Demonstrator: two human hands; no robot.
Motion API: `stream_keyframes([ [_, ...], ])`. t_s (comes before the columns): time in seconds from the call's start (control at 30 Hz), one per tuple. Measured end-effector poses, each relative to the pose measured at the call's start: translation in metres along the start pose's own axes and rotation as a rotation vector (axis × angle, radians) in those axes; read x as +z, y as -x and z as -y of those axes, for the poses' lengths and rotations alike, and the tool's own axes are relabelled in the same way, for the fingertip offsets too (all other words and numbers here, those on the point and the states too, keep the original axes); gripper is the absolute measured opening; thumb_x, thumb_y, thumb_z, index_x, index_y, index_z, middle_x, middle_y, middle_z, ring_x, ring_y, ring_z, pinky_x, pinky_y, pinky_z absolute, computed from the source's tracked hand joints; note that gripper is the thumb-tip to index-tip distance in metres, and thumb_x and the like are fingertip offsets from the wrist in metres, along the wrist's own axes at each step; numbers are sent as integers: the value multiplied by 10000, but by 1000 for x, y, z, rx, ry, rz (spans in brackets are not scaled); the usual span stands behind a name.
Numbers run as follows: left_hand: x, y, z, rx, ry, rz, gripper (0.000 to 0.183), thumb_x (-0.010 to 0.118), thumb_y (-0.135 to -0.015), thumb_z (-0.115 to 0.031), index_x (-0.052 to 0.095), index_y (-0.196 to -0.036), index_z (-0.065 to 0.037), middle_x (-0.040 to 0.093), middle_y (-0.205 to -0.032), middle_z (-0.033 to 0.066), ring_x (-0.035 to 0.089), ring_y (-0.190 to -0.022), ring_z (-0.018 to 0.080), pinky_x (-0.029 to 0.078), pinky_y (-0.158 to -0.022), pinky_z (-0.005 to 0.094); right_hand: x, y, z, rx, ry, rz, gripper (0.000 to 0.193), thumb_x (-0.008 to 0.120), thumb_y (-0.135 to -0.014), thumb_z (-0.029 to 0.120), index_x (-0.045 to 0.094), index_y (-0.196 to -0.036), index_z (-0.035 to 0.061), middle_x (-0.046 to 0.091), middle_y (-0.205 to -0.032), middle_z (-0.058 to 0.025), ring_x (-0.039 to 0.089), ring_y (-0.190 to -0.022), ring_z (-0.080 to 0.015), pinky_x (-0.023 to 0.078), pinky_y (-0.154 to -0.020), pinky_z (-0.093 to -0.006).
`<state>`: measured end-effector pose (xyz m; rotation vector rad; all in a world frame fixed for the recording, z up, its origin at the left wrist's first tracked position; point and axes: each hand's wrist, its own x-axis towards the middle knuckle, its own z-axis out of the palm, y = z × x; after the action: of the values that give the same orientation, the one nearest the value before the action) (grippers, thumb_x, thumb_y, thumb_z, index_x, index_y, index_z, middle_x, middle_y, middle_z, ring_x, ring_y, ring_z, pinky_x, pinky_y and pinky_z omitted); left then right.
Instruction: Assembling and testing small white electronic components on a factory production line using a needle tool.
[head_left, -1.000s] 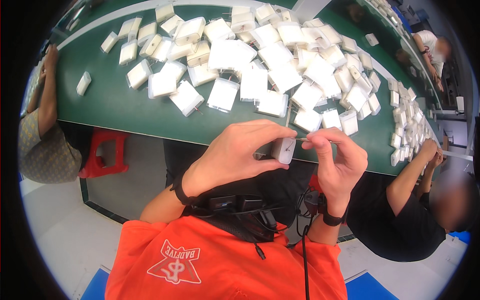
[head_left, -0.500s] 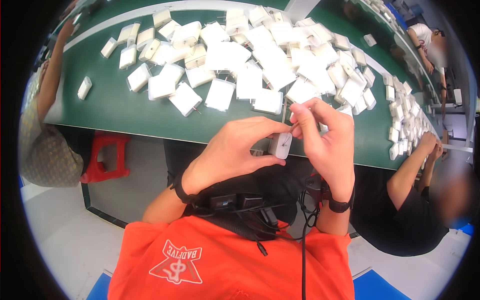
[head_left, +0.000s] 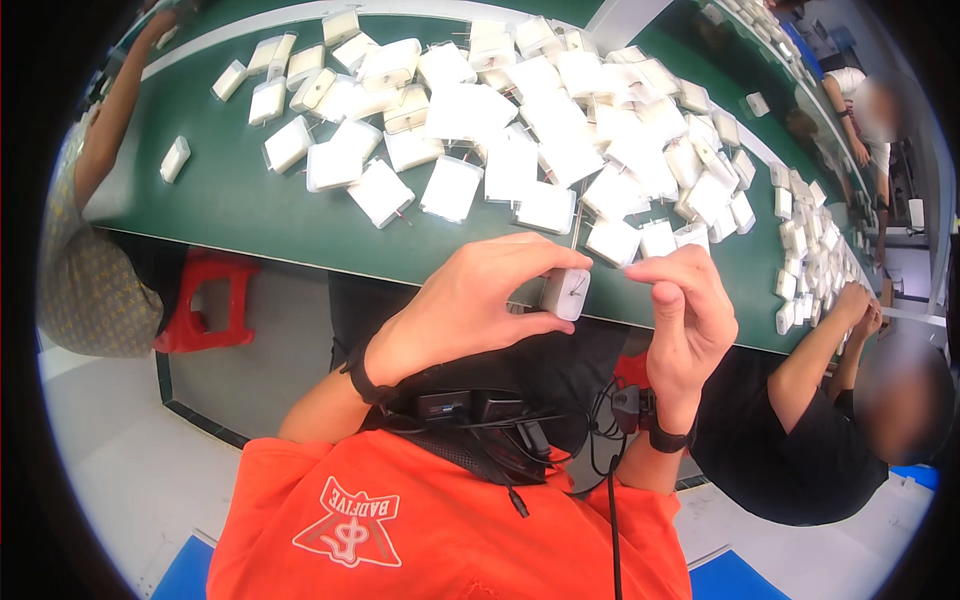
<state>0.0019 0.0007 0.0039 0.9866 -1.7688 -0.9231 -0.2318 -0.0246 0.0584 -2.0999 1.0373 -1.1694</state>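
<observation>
My left hand (head_left: 470,305) grips a small white rectangular block (head_left: 568,294) between thumb and fingers, just off the table's near edge. Thin dark wires show on the block's end face, which is turned to the right. Beside it, my right hand (head_left: 692,315) is apart from the block, with the index finger reaching left and the thumb a little away from it. I see nothing between those fingers. Beyond both hands lies a heap of similar white blocks (head_left: 455,188) in translucent casings, several with thin wires sticking out.
The green table (head_left: 250,215) has a pale rail along its far side. A lone white block (head_left: 175,160) lies at the left. More blocks (head_left: 812,240) are piled at the right by a co-worker's hands (head_left: 858,308). A red stool (head_left: 210,300) stands at left; another person sits there.
My right hand has let go of the wires at the block's end and moved right and slightly down. The left hand keeps the block in almost the same place.
</observation>
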Motion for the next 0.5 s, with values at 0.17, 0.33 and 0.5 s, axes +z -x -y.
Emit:
stream_keyframes([
  [0.17, 1, 0, 0, -9, 8, 6, 571, 973, -760, -84, 761, -1290, -53, 793, -1193, 94, 772, -1079, 275, 616, -933, 370, 8, 12, -8, 137, -228, -14, 99, 697, -1049, -13, 780, -1036, -66, 791, -949, -145, 728, -787, -190, 585, -724, -298],
  [0.33, 0, 0, 1, -10, -1, 8, 570, 976, -761, -94, 762, -1288, -56, 794, -1195, 92, 771, -1079, 281, 614, -937, 373, 16, 16, -15, 139, -227, -6, 95, 687, -1043, -41, 774, -1038, -75, 792, -951, -139, 743, -789, -190, 586, -722, -295],
  [0.5, 0, 0, 1, 0, -2, -1, 573, 981, -758, -107, 765, -1287, -53, 799, -1198, 93, 774, -1092, 286, 614, -940, 375, 25, 23, -21, 283, -411, -90, 179, 662, -1110, 52, 771, -1047, -77, 782, -943, -140, 745, -802, -201, 594, -744, -305],
])
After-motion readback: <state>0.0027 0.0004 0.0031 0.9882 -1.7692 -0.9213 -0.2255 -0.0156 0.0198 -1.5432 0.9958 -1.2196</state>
